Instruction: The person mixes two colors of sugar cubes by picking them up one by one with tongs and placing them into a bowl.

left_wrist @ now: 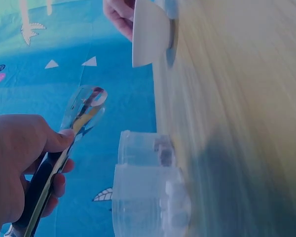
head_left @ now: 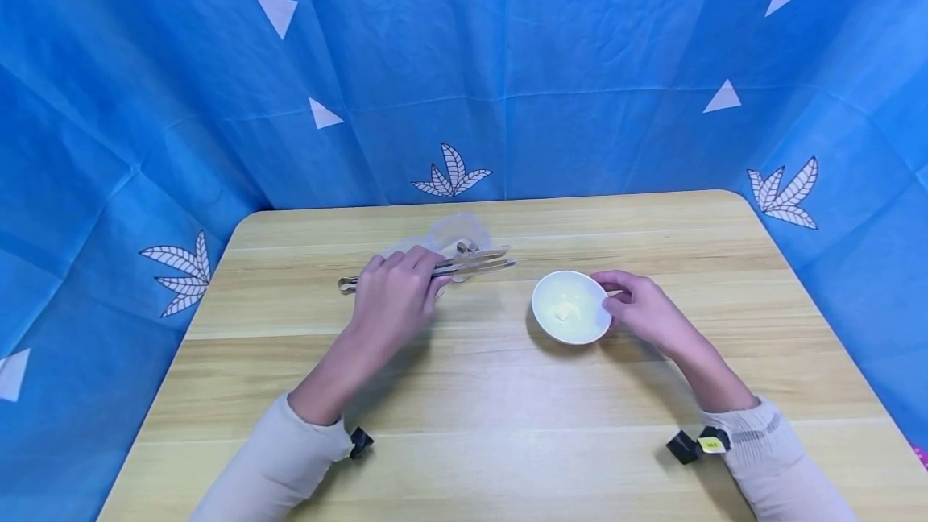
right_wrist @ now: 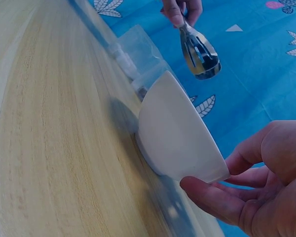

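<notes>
In the head view my left hand (head_left: 397, 296) is left of centre, gripping metal tongs (right_wrist: 203, 42) with slotted heads that point right. Its fingers wrap the handles, and the tips hold nothing. My right hand (head_left: 645, 310) pinches the rim of a white bowl (head_left: 573, 308) between thumb and fingers, from the right side. A small pale spot shows in the bowl's bottom. Below the tongs in the left wrist view stand two clear plastic cups: one cup (left_wrist: 135, 149) with dark brown pieces, the other cup (left_wrist: 135, 197) with white pieces.
The light wooden table (head_left: 493, 457) has rounded far corners. A blue curtain (head_left: 580, 39) with white triangles and leaf prints hangs behind it and at both sides. A black device (head_left: 699, 445) sits at the right sleeve, another device (head_left: 359, 442) at the left.
</notes>
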Demonstrator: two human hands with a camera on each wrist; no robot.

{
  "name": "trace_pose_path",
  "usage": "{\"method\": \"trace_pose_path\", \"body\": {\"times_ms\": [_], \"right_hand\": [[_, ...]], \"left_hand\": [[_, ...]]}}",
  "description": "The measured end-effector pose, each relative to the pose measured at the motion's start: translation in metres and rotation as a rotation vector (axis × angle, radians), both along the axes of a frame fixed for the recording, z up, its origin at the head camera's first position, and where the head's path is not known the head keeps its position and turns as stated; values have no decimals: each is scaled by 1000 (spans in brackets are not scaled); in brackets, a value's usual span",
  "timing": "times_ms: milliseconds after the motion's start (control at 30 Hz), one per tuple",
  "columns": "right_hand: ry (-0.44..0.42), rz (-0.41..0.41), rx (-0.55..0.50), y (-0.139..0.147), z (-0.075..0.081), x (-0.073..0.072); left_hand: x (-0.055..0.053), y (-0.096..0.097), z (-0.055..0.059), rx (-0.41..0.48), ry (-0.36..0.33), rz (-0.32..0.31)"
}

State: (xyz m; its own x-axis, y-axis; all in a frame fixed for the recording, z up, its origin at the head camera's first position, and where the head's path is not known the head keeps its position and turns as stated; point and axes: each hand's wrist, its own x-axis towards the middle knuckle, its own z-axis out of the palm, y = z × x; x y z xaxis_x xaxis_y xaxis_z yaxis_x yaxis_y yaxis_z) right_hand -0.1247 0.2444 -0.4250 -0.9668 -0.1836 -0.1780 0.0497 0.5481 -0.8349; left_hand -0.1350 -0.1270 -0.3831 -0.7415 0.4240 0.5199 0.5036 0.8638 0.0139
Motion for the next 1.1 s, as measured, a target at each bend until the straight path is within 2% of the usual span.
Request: {"method": "trace_pose_path", "body": {"times_ms": [367, 767, 1100], "right_hand": [[-3, 4, 4, 1, 0, 0], [-2, 10, -2, 1, -2, 0], [4, 8, 10, 1, -2, -1]], "left_hand": [[-2, -21, 8, 5, -8, 53], [-1, -48, 10, 8, 25, 108], [-2, -62, 14, -36, 8, 173]]}}
